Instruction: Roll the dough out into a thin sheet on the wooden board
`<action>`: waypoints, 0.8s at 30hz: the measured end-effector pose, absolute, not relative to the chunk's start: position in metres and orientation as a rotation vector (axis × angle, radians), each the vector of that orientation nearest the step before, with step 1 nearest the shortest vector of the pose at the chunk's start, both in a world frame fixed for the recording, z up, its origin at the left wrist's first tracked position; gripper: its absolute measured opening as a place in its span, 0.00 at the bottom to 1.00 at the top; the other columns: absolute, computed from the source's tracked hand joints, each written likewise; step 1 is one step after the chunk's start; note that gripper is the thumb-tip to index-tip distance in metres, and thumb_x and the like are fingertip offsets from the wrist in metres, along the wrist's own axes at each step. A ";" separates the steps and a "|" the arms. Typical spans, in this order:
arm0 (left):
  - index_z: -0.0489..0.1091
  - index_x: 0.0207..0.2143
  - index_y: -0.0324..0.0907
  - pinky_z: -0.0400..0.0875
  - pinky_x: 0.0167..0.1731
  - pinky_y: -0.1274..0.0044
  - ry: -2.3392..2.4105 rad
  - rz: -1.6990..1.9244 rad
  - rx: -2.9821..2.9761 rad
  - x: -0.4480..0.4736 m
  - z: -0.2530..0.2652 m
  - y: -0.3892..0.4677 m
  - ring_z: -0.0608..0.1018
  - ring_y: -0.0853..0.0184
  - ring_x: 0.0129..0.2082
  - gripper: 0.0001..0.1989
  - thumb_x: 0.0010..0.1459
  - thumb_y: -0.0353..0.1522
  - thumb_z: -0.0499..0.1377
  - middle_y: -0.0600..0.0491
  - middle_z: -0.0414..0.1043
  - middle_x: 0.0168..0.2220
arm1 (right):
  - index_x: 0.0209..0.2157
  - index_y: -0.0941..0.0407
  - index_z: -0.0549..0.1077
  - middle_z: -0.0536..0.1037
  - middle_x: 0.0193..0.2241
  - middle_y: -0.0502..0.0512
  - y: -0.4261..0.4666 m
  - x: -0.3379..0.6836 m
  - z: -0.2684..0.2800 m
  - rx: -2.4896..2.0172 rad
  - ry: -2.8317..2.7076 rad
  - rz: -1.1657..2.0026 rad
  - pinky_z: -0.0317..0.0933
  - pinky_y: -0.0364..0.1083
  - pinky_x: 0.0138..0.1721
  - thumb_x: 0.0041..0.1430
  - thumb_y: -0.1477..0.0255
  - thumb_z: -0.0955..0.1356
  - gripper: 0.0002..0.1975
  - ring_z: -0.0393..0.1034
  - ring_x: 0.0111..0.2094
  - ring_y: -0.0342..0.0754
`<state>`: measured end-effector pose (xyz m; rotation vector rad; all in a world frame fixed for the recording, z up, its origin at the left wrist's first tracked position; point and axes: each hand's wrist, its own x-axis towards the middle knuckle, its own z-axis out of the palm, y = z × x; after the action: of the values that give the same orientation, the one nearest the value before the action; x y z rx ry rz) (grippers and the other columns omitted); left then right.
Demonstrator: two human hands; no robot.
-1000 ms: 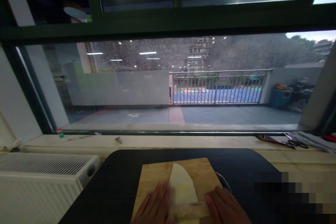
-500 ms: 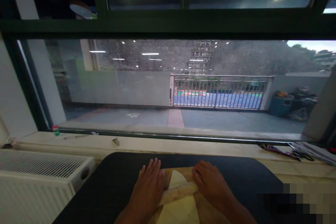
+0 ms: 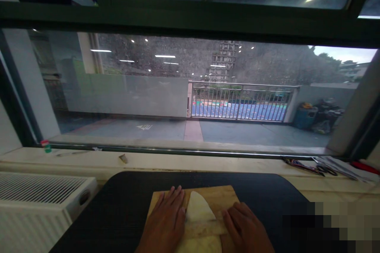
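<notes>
A pale sheet of dough point(image 3: 199, 205) lies on a wooden board point(image 3: 218, 191), its far end rounded to a point. Across the dough rests a light wooden rolling pin point(image 3: 204, 228). My left hand point(image 3: 168, 217) lies over the pin's left end with its fingers stretched forward, nearly flat. At the other end my right hand point(image 3: 245, 223) is closed, fingers bent over the pin. The pin's two ends are hidden under my hands. The near part of the dough runs out of view at the bottom.
The board sits on a black table point(image 3: 133, 197) against a window sill point(image 3: 166, 162). A white radiator point(image 3: 44, 201) stands at the left. Scissors point(image 3: 328, 170) and papers point(image 3: 341, 168) lie on the sill at right, a small red-capped bottle point(image 3: 46, 146) at left.
The rolling pin and both hands have come nearer to me, baring more of the dough's far end and of the board. The view has shifted slightly to the right.
</notes>
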<state>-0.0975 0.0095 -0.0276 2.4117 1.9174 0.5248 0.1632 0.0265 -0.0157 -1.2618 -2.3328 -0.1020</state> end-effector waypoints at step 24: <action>0.64 0.62 0.40 0.62 0.62 0.59 1.905 0.594 2.553 -0.097 -0.024 0.004 0.66 0.57 0.63 0.25 0.64 0.29 0.45 0.47 0.64 0.63 | 0.50 0.48 0.75 0.82 0.40 0.51 -0.005 0.179 -0.041 -0.985 -2.261 -0.133 0.71 0.45 0.43 0.66 0.67 0.65 0.13 0.76 0.41 0.50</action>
<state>-0.0970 0.0040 -0.0236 2.5533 1.9054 0.5936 0.1787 -0.0053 -0.0414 -0.9854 -2.2612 -0.1331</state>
